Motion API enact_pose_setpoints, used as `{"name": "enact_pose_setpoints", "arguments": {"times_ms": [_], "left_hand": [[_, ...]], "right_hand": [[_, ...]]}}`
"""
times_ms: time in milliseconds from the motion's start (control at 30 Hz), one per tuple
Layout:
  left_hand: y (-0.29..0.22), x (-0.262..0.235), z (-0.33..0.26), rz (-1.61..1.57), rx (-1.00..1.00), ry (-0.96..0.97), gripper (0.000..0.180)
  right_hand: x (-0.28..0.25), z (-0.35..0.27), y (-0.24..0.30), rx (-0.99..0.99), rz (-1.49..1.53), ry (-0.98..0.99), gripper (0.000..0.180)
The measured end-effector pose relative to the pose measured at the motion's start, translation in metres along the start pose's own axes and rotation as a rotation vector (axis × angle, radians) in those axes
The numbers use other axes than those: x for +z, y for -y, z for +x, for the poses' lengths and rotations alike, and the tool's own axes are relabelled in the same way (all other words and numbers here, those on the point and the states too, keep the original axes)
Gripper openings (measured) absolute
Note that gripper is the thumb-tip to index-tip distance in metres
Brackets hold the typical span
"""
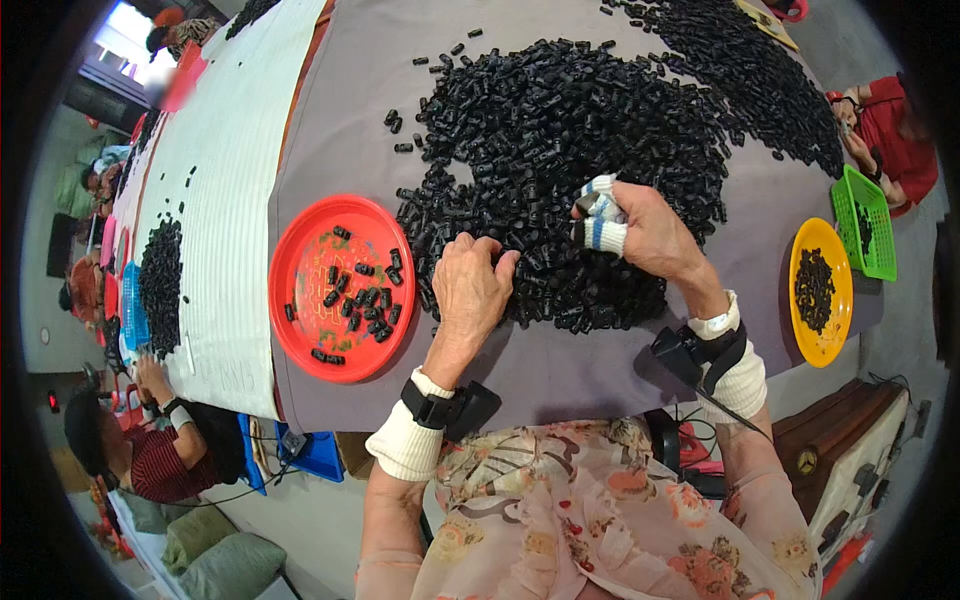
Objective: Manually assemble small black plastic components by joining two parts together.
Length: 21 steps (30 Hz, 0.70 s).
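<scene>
A large heap of small black cylindrical pieces (570,120) lies on the grey-covered table in front of me. My left hand (468,290) rests at the heap's near left edge, its fingers bent down among the pieces; the fingertips are hidden. Over the heap's right part, my right hand (650,232) is closed, with white, blue-striped cloth covers (604,222) on its fingers. Something dark shows between those fingers, too small to make out. Left of my left hand stands a red round tray (305,345) with several black pieces scattered in it.
Farther right are a yellow oval tray (833,340) and a green basket (880,235), both with black pieces, near a person in red (895,140). A second black heap (740,80) spreads at the far right. On the left, people sit along a white-covered table (225,200).
</scene>
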State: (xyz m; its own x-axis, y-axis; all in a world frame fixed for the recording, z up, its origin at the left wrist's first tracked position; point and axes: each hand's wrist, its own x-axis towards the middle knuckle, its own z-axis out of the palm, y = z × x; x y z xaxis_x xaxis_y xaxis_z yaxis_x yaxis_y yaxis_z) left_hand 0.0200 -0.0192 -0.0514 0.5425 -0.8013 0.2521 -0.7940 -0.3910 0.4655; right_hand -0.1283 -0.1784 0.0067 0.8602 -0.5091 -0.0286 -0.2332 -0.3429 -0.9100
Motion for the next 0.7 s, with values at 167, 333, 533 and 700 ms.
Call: {"name": "enact_pose_setpoints", "arguments": {"times_ms": [167,333,533,700], "left_hand": [[-0.001,0.002,0.001,-0.236,-0.077,0.043,0.019],[0.008,-0.014,-0.006,-0.686,-0.300,0.112,0.018],[0.003,-0.047,-0.012,-0.831,-0.667,0.078,0.019],[-0.002,-0.049,-0.018,-1.108,-0.515,0.058,0.012]], "right_hand": [[0.007,0.002,0.008,-0.041,0.067,0.060,0.022],[0.026,0.000,0.049,-0.183,0.153,0.075,0.017],[0.062,-0.016,0.139,-0.361,0.372,0.362,0.028],[0.053,-0.044,0.143,-0.374,0.441,0.242,0.023]]}}
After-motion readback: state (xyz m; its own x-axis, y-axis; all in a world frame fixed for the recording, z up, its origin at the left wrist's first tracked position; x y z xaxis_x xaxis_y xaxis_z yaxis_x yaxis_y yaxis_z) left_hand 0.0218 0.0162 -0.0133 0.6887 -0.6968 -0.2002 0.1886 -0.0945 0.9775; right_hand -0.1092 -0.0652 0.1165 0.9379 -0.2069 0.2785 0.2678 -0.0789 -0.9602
